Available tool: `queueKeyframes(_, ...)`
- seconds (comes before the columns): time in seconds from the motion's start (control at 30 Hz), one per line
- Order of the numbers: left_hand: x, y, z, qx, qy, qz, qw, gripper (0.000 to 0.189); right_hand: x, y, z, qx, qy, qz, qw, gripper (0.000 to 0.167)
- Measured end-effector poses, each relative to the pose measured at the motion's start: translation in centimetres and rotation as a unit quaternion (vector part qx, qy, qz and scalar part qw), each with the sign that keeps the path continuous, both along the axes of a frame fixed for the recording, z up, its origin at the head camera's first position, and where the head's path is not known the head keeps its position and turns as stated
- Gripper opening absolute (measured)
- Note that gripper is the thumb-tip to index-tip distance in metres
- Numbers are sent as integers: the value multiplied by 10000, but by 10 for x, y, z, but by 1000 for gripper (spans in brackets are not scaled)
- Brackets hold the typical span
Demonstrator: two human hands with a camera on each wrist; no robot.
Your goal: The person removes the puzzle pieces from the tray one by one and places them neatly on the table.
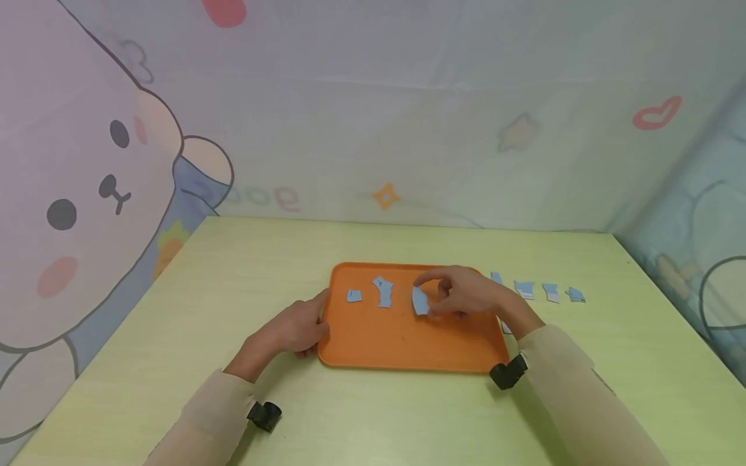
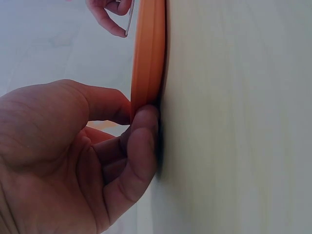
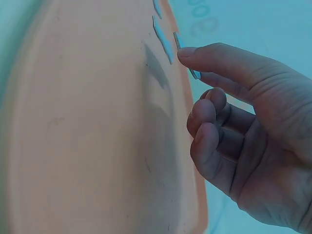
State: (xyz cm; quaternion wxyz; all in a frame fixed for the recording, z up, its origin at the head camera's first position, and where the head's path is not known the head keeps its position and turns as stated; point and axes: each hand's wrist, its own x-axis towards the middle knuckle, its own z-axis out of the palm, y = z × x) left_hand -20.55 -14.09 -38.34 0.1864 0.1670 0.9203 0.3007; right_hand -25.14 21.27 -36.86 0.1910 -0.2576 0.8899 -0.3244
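My left hand (image 1: 298, 327) grips the left rim of an orange tray (image 1: 373, 343). In the left wrist view, its thumb and curled fingers close about the tray's edge (image 2: 148, 53). Over the tray's right half, my right hand (image 1: 466, 291) pinches a light blue puzzle piece (image 1: 420, 301) between thumb and index finger. The right wrist view shows that piece (image 3: 178, 41) raised off the tray, the other fingers loosely bent. To its left lie a small squarish blue piece (image 1: 354, 296) and a longer, irregular blue piece (image 1: 383, 294), both flat on the tray with small dark marks.
Right of the tray, several blue-and-white pieces lie on the pale table (image 1: 408, 421), among them one piece (image 1: 550, 292) and a farther piece (image 1: 576, 295). Another piece (image 1: 506, 328) sits beside the tray, partly hidden by the right arm. A printed cloth (image 1: 408, 129) hangs behind the table.
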Motion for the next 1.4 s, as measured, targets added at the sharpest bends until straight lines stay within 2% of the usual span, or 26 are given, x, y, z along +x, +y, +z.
queueKeyframes(0.6, 0, 0, 0, -24, 27, -40, 10000, 74, 33, 15, -5, -345, 154, -45, 9993, 52)
queueKeyframes(0.9, 0, 0, 0, 9, 7, -7, 10000, 75, 43, 19, -12, -489, 154, -46, 9987, 51)
queueKeyframes(1.17, 0, -1, 0, -37, -66, 46, 10000, 75, 48, 21, -11, -351, 135, -98, 9992, 51)
queueKeyframes(1.4, -1, 0, 0, -30, -51, -17, 10000, 75, 56, 37, -10, -227, 179, -327, 9990, 53)
